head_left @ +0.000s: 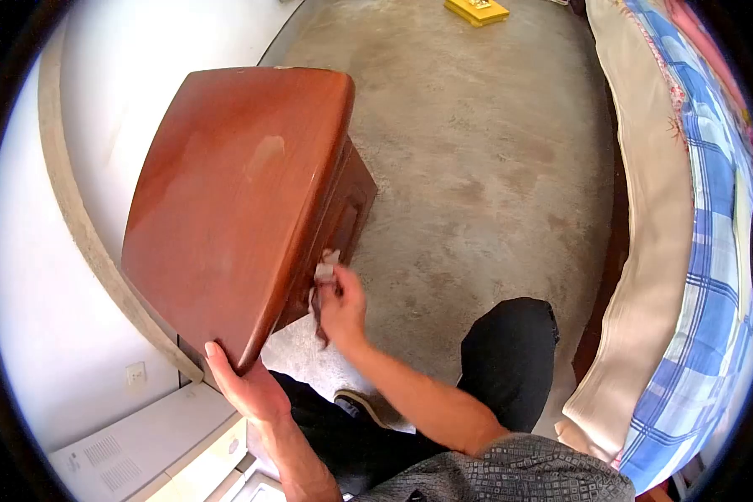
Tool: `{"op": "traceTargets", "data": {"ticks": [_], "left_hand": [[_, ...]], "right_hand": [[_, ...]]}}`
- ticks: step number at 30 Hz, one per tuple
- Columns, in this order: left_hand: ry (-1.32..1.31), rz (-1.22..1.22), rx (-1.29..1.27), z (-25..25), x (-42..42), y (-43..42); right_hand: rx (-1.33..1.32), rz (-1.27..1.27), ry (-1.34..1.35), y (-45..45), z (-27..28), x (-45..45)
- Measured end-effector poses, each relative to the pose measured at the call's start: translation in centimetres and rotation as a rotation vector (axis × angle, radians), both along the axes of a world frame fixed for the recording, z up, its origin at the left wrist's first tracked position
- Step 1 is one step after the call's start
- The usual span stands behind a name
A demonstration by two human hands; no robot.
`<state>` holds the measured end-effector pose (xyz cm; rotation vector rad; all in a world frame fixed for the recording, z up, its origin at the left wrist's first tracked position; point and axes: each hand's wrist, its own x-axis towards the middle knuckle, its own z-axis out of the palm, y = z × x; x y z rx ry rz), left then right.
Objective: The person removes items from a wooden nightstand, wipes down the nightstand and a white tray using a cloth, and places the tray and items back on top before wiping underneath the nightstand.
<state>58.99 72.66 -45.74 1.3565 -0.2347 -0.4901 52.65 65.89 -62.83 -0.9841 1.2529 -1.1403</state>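
A reddish-brown wooden nightstand point(217, 192) stands at an angle beside the wall, its glossy top facing me. Its near corner sits between the thumb and hidden fingers of my left hand point(255, 391), the thumb lying on the top. Bunched in my right hand point(343, 309) is a crumpled cloth point(325, 269), partly greyish-white and partly dark. That hand is closed and slightly blurred, with the cloth against or very near the drawer side of the nightstand. A pale patch shows on the top.
On the right runs a bed with a blue checked cover point(686, 335) and a beige edge. White boxes point(142, 443) stand at lower left under a wall socket point(135, 373). A yellow object point(477, 12) lies far off on the concrete floor point(460, 167). My bent knee point(510, 351) is at lower right.
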Motion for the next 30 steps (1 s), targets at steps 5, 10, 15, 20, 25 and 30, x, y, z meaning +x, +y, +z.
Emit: {"op": "traceTargets", "data": {"ticks": [5,10,15,20,25,30], "left_hand": [[-0.035,-0.04,-0.007,0.0,0.0,0.0],[-0.049,-0.055,0.009,0.2,0.0,0.2],[-0.067,-0.074,-0.005,-0.3,1.0,0.5],[-0.099,-0.059,0.069,0.4,0.8,0.3],[-0.044,-0.037,0.032,0.3,0.7,0.6],[0.05,-0.126,-0.035,-0.9,6.0,5.1]], "right_hand": [[-0.186,-0.212,-0.229,-16.6,4.6,-2.6],[-0.368,-0.183,-0.065,-20.9,6.7,-3.1],[0.19,-0.164,-0.043,-21.3,-5.5,-3.2],[0.1,0.005,-0.295,-22.6,0.3,-4.9],[-0.108,0.258,-0.033,-26.2,2.1,-6.5],[-0.094,0.223,0.106,-20.3,2.2,-8.5]]}}
